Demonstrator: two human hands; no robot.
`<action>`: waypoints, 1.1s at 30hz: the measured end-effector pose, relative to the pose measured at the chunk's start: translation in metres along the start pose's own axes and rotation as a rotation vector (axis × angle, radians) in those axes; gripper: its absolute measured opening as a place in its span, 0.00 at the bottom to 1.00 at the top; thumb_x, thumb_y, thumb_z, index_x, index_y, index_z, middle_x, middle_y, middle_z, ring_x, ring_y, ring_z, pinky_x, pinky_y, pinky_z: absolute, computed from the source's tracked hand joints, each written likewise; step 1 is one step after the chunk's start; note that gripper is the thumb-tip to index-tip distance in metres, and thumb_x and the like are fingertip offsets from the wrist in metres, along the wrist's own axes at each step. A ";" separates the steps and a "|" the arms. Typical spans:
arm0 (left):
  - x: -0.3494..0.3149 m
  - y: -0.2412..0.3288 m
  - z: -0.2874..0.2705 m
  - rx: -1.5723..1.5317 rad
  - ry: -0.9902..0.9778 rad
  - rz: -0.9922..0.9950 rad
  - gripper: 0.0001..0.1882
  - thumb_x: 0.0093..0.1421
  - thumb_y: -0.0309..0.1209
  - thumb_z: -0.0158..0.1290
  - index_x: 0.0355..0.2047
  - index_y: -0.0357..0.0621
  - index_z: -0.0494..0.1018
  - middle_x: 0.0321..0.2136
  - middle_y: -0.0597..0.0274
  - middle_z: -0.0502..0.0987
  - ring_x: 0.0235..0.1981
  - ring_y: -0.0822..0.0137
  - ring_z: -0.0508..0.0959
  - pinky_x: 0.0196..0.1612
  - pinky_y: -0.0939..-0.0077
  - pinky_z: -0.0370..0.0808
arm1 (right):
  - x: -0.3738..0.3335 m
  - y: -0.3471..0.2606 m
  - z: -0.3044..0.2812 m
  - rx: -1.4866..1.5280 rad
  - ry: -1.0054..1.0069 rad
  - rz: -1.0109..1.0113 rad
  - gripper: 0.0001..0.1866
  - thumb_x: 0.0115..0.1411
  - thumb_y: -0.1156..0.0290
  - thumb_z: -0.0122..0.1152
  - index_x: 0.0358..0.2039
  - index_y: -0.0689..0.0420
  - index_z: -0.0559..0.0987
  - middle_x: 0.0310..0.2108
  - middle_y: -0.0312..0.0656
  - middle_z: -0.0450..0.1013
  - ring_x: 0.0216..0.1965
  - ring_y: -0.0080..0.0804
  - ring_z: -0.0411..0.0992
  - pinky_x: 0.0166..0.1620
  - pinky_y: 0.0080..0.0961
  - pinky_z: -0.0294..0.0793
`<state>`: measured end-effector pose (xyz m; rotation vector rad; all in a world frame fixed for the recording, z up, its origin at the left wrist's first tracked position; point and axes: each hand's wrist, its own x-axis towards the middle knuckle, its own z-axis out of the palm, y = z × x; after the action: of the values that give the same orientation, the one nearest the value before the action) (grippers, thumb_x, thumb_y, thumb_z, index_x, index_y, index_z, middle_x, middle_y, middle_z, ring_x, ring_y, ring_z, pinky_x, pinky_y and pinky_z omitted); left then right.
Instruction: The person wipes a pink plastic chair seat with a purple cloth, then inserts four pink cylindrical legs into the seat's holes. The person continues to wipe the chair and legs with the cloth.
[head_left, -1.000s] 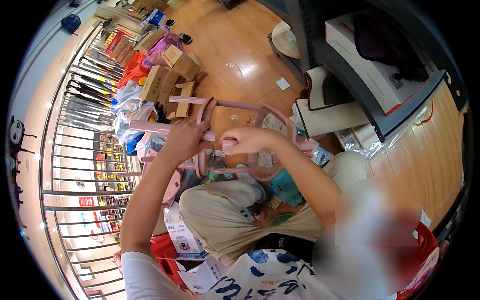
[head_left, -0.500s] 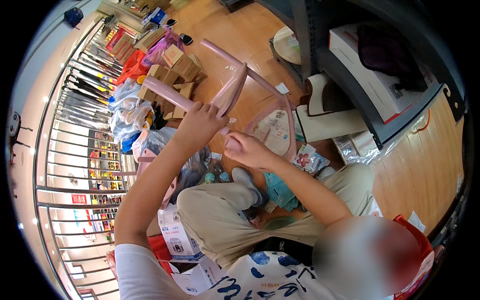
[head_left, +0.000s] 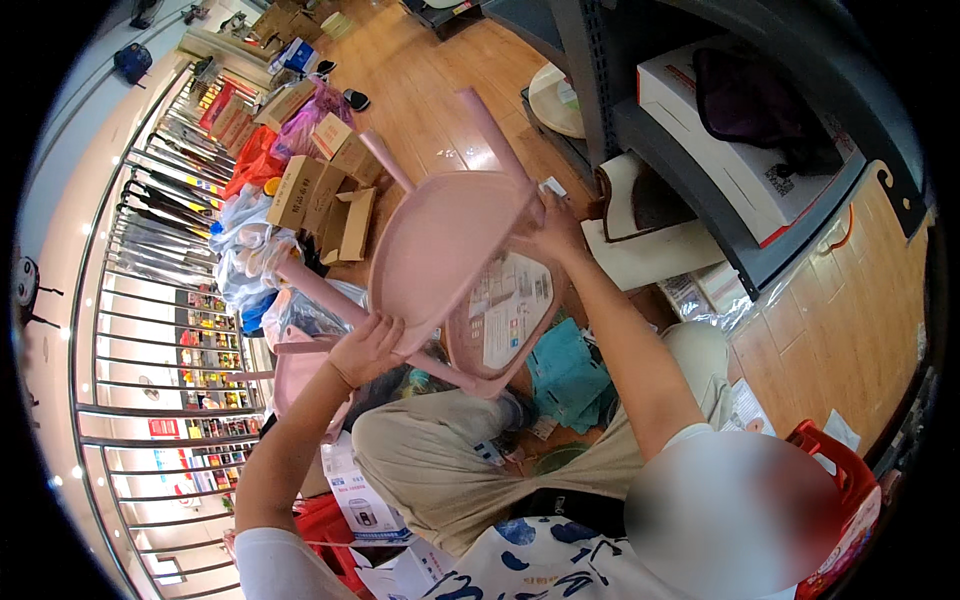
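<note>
- One pink rack [head_left: 430, 250], plastic, tilted; held in mid-view, above the floor [head_left: 810, 330] and beyond the person's knees.
- Upper tray, broad face now turned toward the person; half a second ago nearly edge-on.
- Lower tray [head_left: 462, 345], near and right of it, with a printed sheet [head_left: 505, 305].
- Left hand [head_left: 366, 350]: fingers wrapped over the upper tray's near-left corner, beside a tube [head_left: 322, 295].
- Right hand [head_left: 553, 232]: curled at the tray's right corner, beside another tube [head_left: 490, 130]; fingertips partly hidden.
- Change: hands, close together a moment ago, now well apart; in judgement, a steadier hold with the tray's face open to view.
- Teal packaging [head_left: 567, 372], near side, just right of the rack.
- Open cardboard box [head_left: 348, 228], far left.
- Grey shelf [head_left: 700, 190], right.
</note>
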<state>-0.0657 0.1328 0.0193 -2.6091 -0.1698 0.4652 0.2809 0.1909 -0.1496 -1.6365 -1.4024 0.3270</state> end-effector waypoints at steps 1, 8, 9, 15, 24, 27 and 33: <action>-0.003 0.001 -0.001 0.010 -0.035 0.025 0.14 0.54 0.40 0.45 0.38 0.51 0.71 0.46 0.47 0.70 0.46 0.52 0.72 0.56 0.56 0.63 | 0.005 0.006 0.010 0.132 -0.062 0.056 0.32 0.48 0.62 0.67 0.51 0.59 0.65 0.43 0.47 0.72 0.44 0.44 0.71 0.46 0.36 0.70; -0.045 0.014 0.020 0.034 -0.117 -0.142 0.20 0.54 0.41 0.45 0.45 0.48 0.72 0.54 0.50 0.66 0.55 0.53 0.66 0.61 0.56 0.58 | 0.015 -0.011 0.021 0.963 -0.197 0.274 0.14 0.51 0.71 0.65 0.37 0.62 0.75 0.32 0.34 0.73 0.36 0.22 0.71 0.37 0.18 0.71; -0.046 0.003 0.011 0.129 -0.213 -0.191 0.24 0.55 0.42 0.46 0.51 0.48 0.70 0.58 0.54 0.62 0.59 0.54 0.62 0.63 0.56 0.55 | 0.018 -0.006 0.025 0.968 -0.291 0.346 0.13 0.51 0.72 0.64 0.37 0.61 0.75 0.32 0.34 0.74 0.35 0.23 0.72 0.37 0.18 0.71; -0.070 -0.045 -0.019 0.158 -0.299 -0.396 0.25 0.54 0.39 0.48 0.52 0.44 0.68 0.59 0.54 0.60 0.60 0.56 0.60 0.63 0.56 0.53 | 0.013 -0.047 0.039 0.980 -0.364 0.434 0.14 0.50 0.72 0.62 0.38 0.61 0.76 0.32 0.36 0.76 0.32 0.27 0.74 0.35 0.25 0.72; 0.110 -0.077 -0.074 0.012 0.113 -0.367 0.21 0.53 0.29 0.47 0.49 0.47 0.68 0.53 0.56 0.67 0.56 0.59 0.65 0.62 0.61 0.56 | -0.031 -0.098 0.041 0.499 -0.368 0.157 0.20 0.47 0.64 0.61 0.40 0.61 0.75 0.33 0.53 0.76 0.37 0.48 0.75 0.40 0.34 0.73; 0.140 -0.078 -0.049 0.035 -0.063 -0.289 0.24 0.50 0.31 0.51 0.50 0.46 0.67 0.46 0.56 0.71 0.50 0.56 0.70 0.59 0.61 0.59 | -0.029 -0.098 0.039 0.473 -0.323 0.133 0.18 0.48 0.61 0.60 0.38 0.58 0.75 0.31 0.53 0.75 0.35 0.54 0.73 0.40 0.43 0.72; 0.158 -0.066 -0.051 -0.158 -0.291 -0.281 0.41 0.45 0.35 0.57 0.60 0.49 0.55 0.40 0.54 0.75 0.44 0.58 0.74 0.53 0.64 0.62 | -0.034 -0.101 0.031 0.321 -0.398 0.119 0.19 0.47 0.56 0.64 0.30 0.61 0.76 0.28 0.53 0.75 0.34 0.53 0.73 0.37 0.41 0.73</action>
<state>0.0974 0.1998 0.0463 -2.5986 -0.6842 0.7519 0.1840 0.1675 -0.1010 -1.4379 -1.4498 0.9398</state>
